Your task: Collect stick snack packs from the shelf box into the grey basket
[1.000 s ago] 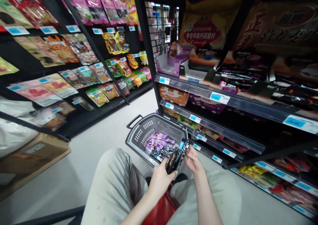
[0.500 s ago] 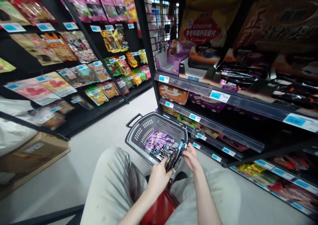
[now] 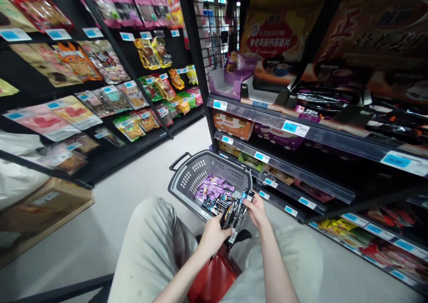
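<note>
Together, the two hands I run from afar grasp a bundle of black sachets (image 3: 237, 211) across the near right corner of a gray basket (image 3: 186, 176). My left hand (image 3: 215, 235) clasps the lower end, thumb on top, while my right hand (image 3: 257, 208) pinches the upper end. Inside the basket, purple sachets (image 3: 214, 188) lie heaped around the middle and loose black packets (image 3: 213, 204) gather toward the near edge. Store shelving (image 3: 261, 115) with blue-and-white price tags (image 3: 296, 128) rises beyond the basket's right edge.
</note>
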Tool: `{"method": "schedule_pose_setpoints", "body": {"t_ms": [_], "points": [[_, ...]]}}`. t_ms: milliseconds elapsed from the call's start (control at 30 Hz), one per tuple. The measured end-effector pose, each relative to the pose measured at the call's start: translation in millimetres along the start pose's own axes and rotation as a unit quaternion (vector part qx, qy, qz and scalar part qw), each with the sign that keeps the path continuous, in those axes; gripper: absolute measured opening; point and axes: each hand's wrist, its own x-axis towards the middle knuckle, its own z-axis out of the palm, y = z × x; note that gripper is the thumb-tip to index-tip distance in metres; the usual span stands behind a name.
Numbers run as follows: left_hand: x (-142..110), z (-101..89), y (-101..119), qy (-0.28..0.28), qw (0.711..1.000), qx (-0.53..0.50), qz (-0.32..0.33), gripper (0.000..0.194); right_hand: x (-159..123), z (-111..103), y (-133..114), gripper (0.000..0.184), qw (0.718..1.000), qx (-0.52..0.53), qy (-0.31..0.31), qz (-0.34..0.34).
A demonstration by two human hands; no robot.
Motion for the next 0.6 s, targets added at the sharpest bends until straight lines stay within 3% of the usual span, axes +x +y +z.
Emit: {"method": "schedule_pose_setpoints", "body": {"t_ms": [167,400,600], "points": [[-2.2,4.0,2.9,-0.027,0.999,-0.025,0.002,0.022,4.3,-4.2,5.0,0.014,0.997,-0.024,0.068,-0.023],[1.5,6.5,-7.4,-0.063,0.997,-0.046,-0.006,0.024,10.9,-10.0,11.1,0.018,0.981,-0.098,0.156,-0.062],[5.4,9.0,-18.8,-0.093,0.986,-0.137,-0.006,0.025,13.6,-15.7,12.0,0.021,0.969,-0.178,0.159,-0.064]]}}
